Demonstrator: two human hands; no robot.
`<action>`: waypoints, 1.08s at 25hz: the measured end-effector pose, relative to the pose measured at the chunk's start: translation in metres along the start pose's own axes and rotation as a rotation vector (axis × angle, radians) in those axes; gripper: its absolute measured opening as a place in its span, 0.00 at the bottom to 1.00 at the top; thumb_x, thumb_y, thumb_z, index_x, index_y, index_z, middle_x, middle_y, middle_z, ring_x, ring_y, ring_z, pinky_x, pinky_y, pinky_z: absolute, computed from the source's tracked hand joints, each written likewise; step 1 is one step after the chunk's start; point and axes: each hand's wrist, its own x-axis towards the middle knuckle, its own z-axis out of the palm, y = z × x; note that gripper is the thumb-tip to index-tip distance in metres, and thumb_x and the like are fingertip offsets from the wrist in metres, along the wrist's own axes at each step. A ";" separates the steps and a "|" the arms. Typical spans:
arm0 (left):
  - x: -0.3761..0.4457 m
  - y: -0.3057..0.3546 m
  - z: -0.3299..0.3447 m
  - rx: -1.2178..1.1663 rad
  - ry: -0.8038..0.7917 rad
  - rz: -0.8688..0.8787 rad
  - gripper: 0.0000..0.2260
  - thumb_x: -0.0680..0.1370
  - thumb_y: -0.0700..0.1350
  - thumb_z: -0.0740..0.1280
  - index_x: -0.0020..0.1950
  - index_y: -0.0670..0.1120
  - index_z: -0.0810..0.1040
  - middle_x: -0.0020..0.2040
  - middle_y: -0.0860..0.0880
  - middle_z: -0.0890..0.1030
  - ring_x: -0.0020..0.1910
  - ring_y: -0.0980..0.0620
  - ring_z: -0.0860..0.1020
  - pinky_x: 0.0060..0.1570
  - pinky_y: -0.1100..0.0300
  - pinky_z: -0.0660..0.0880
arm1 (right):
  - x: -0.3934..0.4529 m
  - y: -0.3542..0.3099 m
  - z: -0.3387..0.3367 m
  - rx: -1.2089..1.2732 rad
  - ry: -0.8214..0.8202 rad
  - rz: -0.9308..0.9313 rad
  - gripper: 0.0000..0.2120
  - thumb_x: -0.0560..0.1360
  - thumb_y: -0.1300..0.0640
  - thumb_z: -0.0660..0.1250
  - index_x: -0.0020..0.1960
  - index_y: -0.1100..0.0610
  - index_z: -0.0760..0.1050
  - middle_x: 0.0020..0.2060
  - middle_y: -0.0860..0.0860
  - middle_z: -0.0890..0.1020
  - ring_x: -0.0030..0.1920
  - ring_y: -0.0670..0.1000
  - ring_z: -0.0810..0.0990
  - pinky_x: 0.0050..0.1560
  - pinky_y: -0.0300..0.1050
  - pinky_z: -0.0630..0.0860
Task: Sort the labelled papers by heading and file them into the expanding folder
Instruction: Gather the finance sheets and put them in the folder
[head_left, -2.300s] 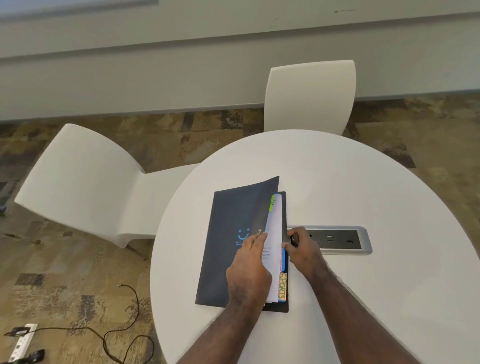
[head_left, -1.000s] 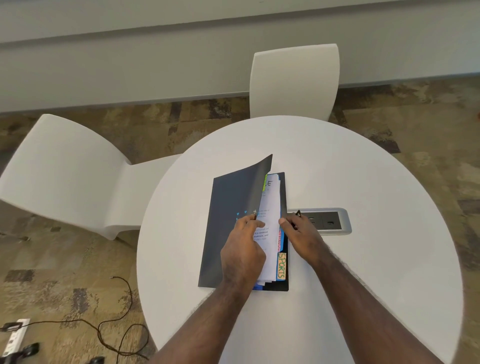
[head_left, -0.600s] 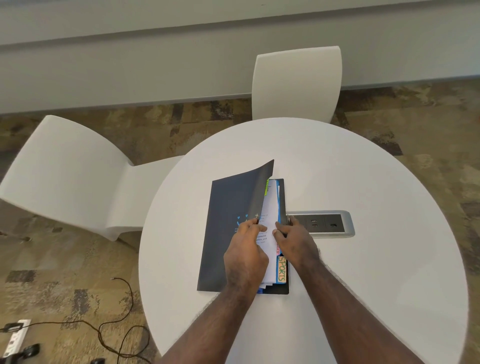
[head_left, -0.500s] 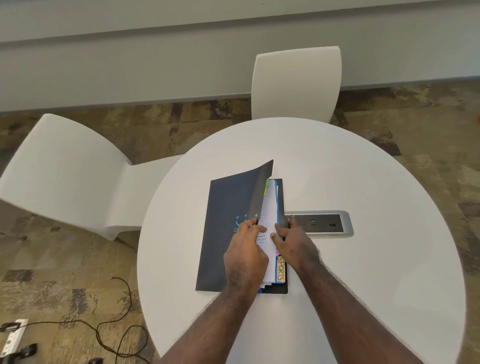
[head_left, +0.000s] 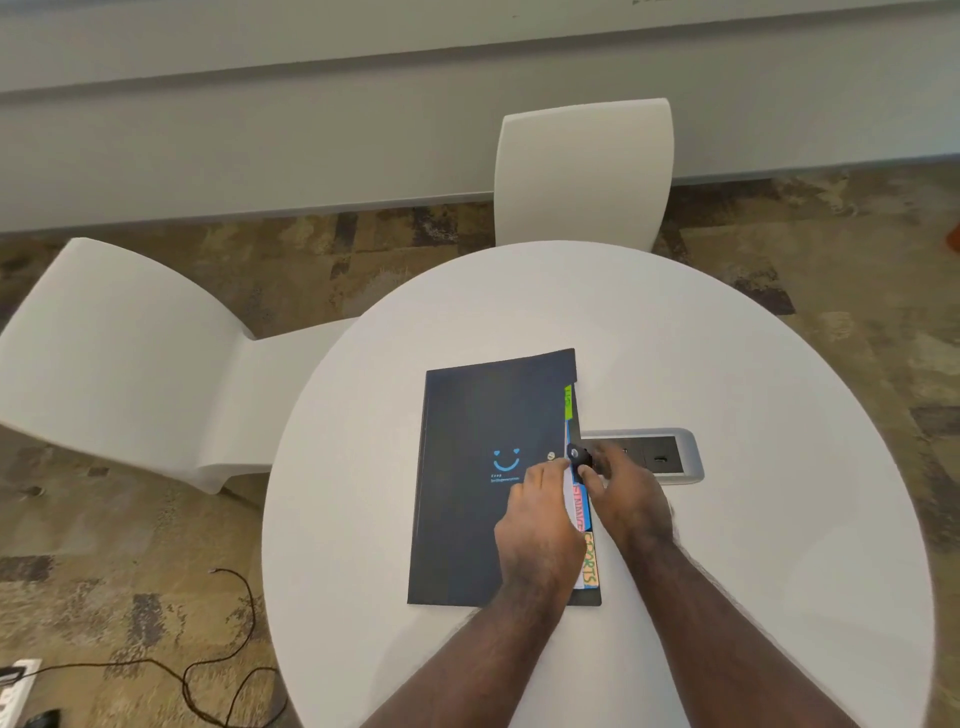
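Observation:
The dark expanding folder (head_left: 478, 483) lies flat on the round white table (head_left: 727, 519), its front cover with a blue smiley lowered over the papers. Coloured index tabs stick out along its right edge: a green one (head_left: 569, 402), a pink one, and an orange SPORTS tab (head_left: 589, 564). My left hand (head_left: 540, 525) presses down on the cover's right edge. My right hand (head_left: 621, 491) pinches the black snap strap (head_left: 577, 457) at the folder's right edge, close to a silver stud (head_left: 551, 455) on the cover.
A grey power socket panel (head_left: 660, 457) is set into the table just right of the folder. Two white chairs stand at the far side (head_left: 582, 171) and at the left (head_left: 114, 353). A black cable (head_left: 208, 670) and power strip lie on the carpet at the lower left.
The raised front cover has come down flat over the papers. My right hand has moved off the papers and taken hold of the snap strap. My left hand stays on the cover's edge.

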 end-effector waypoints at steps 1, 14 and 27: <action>0.000 0.004 0.006 0.024 0.001 0.006 0.25 0.76 0.49 0.68 0.72 0.57 0.64 0.66 0.57 0.73 0.60 0.54 0.74 0.50 0.57 0.76 | 0.000 0.003 0.000 -0.064 -0.007 -0.037 0.14 0.77 0.41 0.62 0.61 0.42 0.73 0.51 0.46 0.85 0.47 0.53 0.84 0.45 0.50 0.81; 0.012 -0.008 0.035 0.181 -0.171 0.120 0.28 0.76 0.53 0.63 0.76 0.53 0.61 0.75 0.50 0.66 0.73 0.45 0.64 0.68 0.47 0.65 | -0.008 0.022 0.000 0.219 0.234 0.181 0.16 0.79 0.46 0.59 0.64 0.42 0.78 0.43 0.54 0.86 0.41 0.59 0.81 0.43 0.51 0.80; 0.047 -0.061 0.027 0.559 -0.479 0.157 0.41 0.77 0.60 0.63 0.80 0.57 0.38 0.80 0.51 0.34 0.79 0.42 0.36 0.74 0.32 0.44 | -0.002 0.032 0.025 -0.631 -0.129 -0.253 0.32 0.78 0.63 0.52 0.80 0.51 0.51 0.80 0.54 0.53 0.79 0.58 0.53 0.71 0.51 0.65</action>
